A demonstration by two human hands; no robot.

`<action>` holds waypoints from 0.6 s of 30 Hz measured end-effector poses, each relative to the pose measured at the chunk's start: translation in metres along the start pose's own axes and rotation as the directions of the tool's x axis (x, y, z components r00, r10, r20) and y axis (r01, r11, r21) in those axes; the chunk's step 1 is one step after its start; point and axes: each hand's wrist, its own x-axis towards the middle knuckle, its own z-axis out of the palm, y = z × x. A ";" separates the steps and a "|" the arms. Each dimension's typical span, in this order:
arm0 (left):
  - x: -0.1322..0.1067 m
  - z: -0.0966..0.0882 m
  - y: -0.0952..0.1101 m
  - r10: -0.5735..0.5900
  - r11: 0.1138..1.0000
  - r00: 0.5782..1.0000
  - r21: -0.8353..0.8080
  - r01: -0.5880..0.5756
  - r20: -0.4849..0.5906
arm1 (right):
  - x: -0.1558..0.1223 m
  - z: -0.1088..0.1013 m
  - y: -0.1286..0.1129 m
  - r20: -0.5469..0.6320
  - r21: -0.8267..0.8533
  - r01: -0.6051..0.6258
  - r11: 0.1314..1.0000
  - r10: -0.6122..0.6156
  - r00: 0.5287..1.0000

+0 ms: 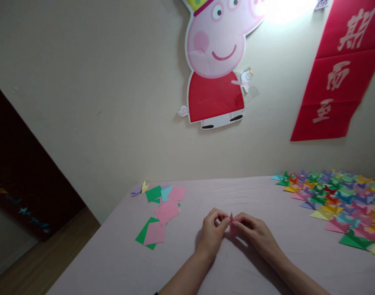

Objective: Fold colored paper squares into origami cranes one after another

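Note:
A small pink folded paper piece [231, 219] is pinched between both my hands above the pale pink table cover [120, 254]. My left hand [213, 233] grips its left side with curled fingers. My right hand [251, 229] holds its right side with thumb and fingertips. Most of the paper is hidden by my fingers; only a pointed tip shows. The hands rest near the middle of the table.
Loose pink, green and blue paper squares [163, 213] lie to the left. Several folded paper figures in many colours [337, 200] cover the right side. Two small folded pieces [141, 189] sit at the far left corner. A wall with a cartoon pig cutout [216, 65] and red banner [337, 73] is behind.

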 end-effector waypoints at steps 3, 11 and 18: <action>0.001 0.000 -0.002 -0.009 1.000 1.000 -0.009 0.009 -0.003 | 0.000 0.000 -0.001 -0.005 0.011 0.000 1.000 0.000 1.000; 0.000 0.003 -0.008 -0.028 1.000 1.000 -0.005 0.028 0.005 | -0.002 0.001 -0.003 -0.013 0.005 0.024 1.000 -0.024 1.000; -0.007 0.004 0.000 -0.032 0.993 0.999 0.110 0.029 0.027 | -0.004 0.004 -0.009 0.011 -0.061 0.027 0.998 -0.027 1.000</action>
